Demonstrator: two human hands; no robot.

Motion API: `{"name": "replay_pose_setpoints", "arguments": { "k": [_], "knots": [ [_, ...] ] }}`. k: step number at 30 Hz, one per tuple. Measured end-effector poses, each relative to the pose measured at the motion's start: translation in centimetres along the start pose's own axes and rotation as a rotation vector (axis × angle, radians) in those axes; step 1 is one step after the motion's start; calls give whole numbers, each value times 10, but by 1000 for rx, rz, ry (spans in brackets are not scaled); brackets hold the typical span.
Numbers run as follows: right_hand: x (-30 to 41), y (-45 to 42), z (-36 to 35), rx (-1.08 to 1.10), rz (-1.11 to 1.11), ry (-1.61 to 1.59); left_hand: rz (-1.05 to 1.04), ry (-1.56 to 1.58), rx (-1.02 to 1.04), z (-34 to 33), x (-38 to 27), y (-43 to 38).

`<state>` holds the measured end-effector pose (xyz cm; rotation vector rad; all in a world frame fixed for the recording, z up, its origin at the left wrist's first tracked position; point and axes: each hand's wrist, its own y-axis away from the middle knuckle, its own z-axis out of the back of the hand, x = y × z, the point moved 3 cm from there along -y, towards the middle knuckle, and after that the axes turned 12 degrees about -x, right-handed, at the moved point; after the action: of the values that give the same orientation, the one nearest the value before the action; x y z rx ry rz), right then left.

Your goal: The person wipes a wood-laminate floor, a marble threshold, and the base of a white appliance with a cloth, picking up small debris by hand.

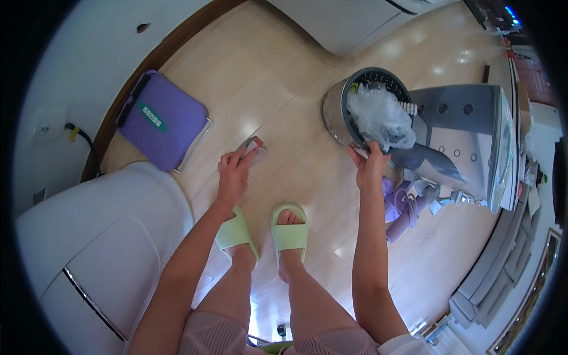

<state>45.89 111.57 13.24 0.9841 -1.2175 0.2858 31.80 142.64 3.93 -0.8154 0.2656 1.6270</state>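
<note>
A small crumpled wrapper (257, 148), partly red and partly clear, is pinched between the fingers of my left hand (234, 171), above the tiled floor. With its thumb and fingers, my right hand (372, 164) grips the near rim of a round trash bin (335, 111), which leans to the right. Clear crumpled plastic film (381, 117) fills the bin's mouth and bulges over the dark rim. My feet, in light green slippers (289, 235), stand below and between the two hands.
A purple folding stool (166, 115) lies by the left wall's wooden baseboard. White rounded furniture (106, 222) is at lower left, another white piece (337, 22) at the top. Right of the bin are a grey and silver appliance (461, 133) and purple items (404, 213); a grey sofa (497, 275) lies beyond.
</note>
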Motion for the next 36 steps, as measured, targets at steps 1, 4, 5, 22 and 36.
{"name": "replay_pose_setpoints", "arguments": {
  "k": [1, 4, 5, 22, 36],
  "knots": [
    [-1, 6, -4, 19, 1, -9, -17, -5, -6, 2, 2, 0],
    [-8, 48, -24, 69, -1, 113, 1, -15, -10, 9, 7, 2],
    [-13, 55, -36, 79, -1, 107, 0, -23, -19, 9, 9, 2],
    [-22, 33, -53, 30, 192, 189, -9, 0, -17, 3, 4, 3],
    [144, 8, 176, -632, 692, 148, -49, 23, 273, 0, -21, 0]
  ]
}}
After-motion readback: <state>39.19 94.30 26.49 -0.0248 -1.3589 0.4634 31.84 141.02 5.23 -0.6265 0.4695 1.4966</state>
